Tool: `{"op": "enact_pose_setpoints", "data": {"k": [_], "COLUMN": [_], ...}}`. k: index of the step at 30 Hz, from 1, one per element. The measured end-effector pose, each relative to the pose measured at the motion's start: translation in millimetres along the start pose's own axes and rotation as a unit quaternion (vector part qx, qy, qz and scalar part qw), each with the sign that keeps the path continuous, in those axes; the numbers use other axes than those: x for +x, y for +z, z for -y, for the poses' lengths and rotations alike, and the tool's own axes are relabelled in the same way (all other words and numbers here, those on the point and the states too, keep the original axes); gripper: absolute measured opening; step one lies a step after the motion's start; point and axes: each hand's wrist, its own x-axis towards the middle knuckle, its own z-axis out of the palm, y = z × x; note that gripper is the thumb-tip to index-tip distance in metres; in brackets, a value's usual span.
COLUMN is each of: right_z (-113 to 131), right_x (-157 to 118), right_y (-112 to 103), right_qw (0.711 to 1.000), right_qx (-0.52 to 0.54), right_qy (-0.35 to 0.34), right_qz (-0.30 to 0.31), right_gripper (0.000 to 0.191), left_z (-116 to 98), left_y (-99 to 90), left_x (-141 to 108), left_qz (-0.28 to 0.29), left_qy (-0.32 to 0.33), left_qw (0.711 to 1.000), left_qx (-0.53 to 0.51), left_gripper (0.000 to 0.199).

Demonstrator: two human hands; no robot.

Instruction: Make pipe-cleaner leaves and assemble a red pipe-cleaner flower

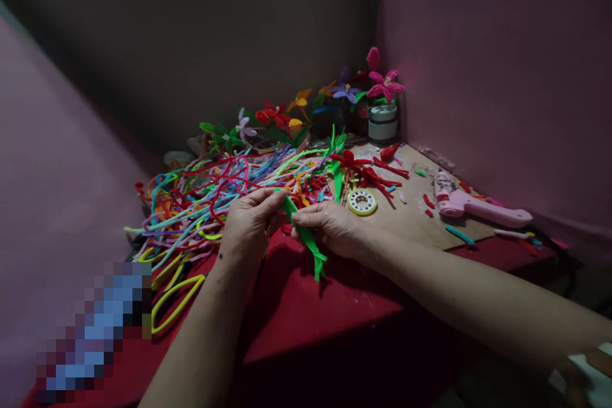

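Green strip (310,243) — in left hand (249,218) and right hand (335,225)

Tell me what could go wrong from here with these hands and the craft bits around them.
The right hand works close to the tape roll and might knock it. The left hand is right beside the tangled pile of fuzzy stems, so it could snag one. The green strip, pinched by both hands, has loose lower ends that may splay or catch.
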Motion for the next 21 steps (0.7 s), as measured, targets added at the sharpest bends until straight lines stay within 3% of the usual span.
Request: {"op": "enact_pose_setpoints", "data": {"k": [6, 12, 14, 17, 19, 21], "right_z": [-5.3, -8.5, -5.7, -0.9, 0.4, -0.6], "right_x": [4.5, 7.5, 6.0, 3.7, 3.4, 4.0], "right_y": [-1.8, -1.5, -0.3, 0.3, -0.5, -1.5], "right_qw": [1.000, 0.999, 0.999, 0.999, 0.998, 0.999], "right_qx": [0.001, -0.025, -0.019, -0.007, -0.001, 0.003], "right_qy": [0.001, -0.026, -0.024, -0.020, -0.021, -0.023], "right_qz": [-0.004, -0.033, -0.039, -0.050, -0.051, -0.047], "right_gripper": [0.014, 0.015, 0.014, 0.012, 0.011, 0.011], "left_z": [0.5, 6.7, 7.0, 5.5, 4.4, 3.6], "left_y": [2.6, 2.1, 1.9, 1.6, 1.7, 2.3], "left_x": [-2.8, -2.5, -1.3, 0.4, 1.0, 1.3], "left_qz": [-0.061, -0.130, -0.104, -0.006, 0.059, 0.088], "left_qy": [0.056, 0.140, 0.120, 0.035, -0.010, -0.023], "left_qw": [0.995, 0.967, 0.977, 0.999, 0.998, 0.996], "left_qx": [0.062, 0.171, 0.140, 0.042, 0.010, 0.019], "left_gripper": [0.018, 0.018, 0.018, 0.017, 0.017, 0.020]}}
